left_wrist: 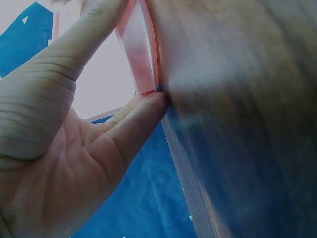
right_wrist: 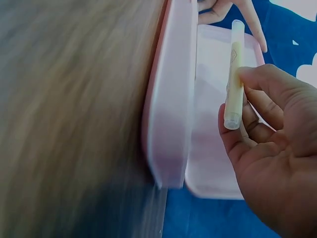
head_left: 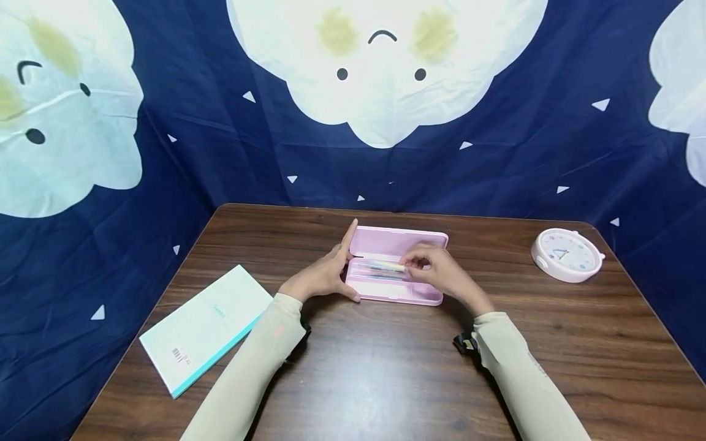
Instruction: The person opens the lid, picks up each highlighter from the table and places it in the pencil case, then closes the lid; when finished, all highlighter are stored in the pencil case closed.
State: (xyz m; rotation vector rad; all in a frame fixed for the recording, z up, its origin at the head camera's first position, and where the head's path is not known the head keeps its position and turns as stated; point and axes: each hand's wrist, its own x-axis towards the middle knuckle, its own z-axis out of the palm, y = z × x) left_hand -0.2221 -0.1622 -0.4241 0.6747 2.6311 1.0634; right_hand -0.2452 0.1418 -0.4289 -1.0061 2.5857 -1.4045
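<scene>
A pink pencil case (head_left: 394, 293) lies with its lid (head_left: 386, 242) raised at the far side of the table. My left hand (head_left: 322, 272) grips the case by its left end, thumb at the front edge and fingers behind; the left wrist view shows this hand (left_wrist: 74, 129) spanning that end. Between thumb and fingertips, my right hand (head_left: 436, 269) pinches a slim pale yellow pen (right_wrist: 236, 74) with clear ends, held over the case. Several more thin pens (head_left: 380, 275) lie in the case below it.
A white notebook (head_left: 206, 324) with a turquoise spine lies at the left of the wooden table (head_left: 353, 380). At the right stands a round white clock (head_left: 568, 254). A dark blue cloth (head_left: 419, 177) with cloud prints hangs behind the table.
</scene>
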